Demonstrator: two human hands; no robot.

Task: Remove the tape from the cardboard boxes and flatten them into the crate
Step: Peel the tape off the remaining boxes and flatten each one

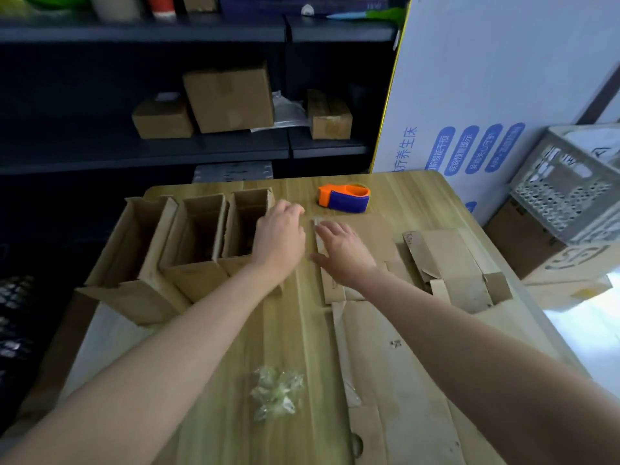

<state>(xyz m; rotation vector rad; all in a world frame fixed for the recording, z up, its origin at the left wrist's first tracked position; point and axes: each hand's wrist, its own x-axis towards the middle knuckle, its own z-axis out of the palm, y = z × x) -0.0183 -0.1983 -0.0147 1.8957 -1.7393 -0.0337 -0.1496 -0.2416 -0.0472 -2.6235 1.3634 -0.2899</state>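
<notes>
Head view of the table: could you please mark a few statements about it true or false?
1. Three open cardboard boxes stand on the left side of the table. True.
2. The right hand grips the tape dispenser. False: it lies flat on flattened cardboard, and the dispenser sits untouched farther back.
3. The wad of removed tape lies in the crate. False: it lies on the table, near the person.
4. The crate sits off the table, to the right. True.
</notes>
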